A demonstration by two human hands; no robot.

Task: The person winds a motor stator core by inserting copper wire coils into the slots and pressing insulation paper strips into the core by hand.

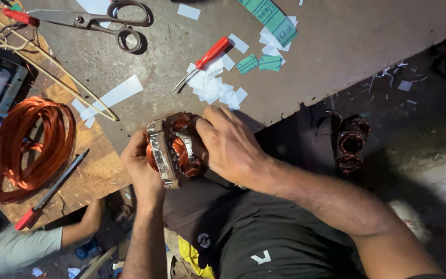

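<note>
A metal motor stator [174, 150] wound with copper coils stands on edge at the table's edge.

A motor stator [174, 150] is held at the near edge of the desk [336, 41], between the left hand [140, 168] and the right hand [231, 144]. Behind it, paper scraps [215, 88] and a screwdriver [205, 59] are laid; scissors [99, 20] are placed farther back, to the left. A wire coil [27, 147] is set at the far left. A second stator [349, 144] is placed on the floor, to the right.

Left hand [139, 166] and right hand [232, 148] gripping a copper-wound motor stator [174, 150] at the tabletop [336, 41] edge, red screwdriver [206, 59], scissors [96, 19], copper wire coil [29, 144] nearby
</note>
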